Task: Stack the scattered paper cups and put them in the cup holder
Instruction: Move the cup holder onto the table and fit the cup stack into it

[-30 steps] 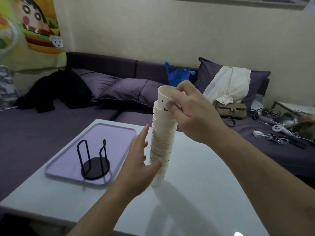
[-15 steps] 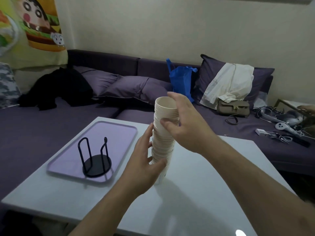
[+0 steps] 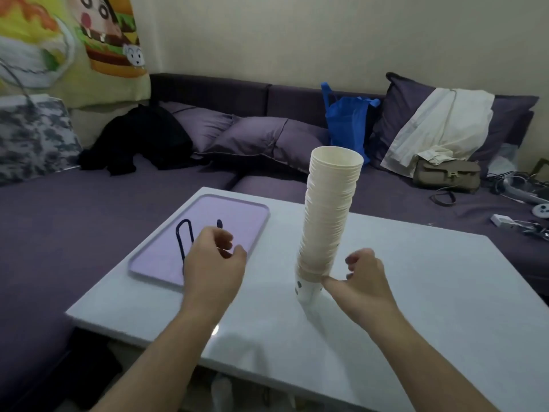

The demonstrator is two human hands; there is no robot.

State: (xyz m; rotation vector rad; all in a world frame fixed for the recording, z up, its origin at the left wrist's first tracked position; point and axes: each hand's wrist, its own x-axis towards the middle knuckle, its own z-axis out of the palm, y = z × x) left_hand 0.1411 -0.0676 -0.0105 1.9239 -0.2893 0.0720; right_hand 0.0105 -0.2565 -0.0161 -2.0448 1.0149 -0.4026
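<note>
— Cup stack? 
— Tall stack of cream paper cups (image 3: 326,215), nested mouth-up, standing on its base, leaning slightly; lowest cup white with dark marks.
— Cup holder? 
— Black wire cup holder (image 3: 184,242), upright, empty, well left of the stack, lower part hidden.

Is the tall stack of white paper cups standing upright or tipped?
Standing but leaning: the tall stack of white paper cups rests base-down on the white table, its top tilted right.

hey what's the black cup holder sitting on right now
The cup holder stands on the lilac tray, which lies on the white table. The left hand covers its base, so the contact itself is hidden.
</note>
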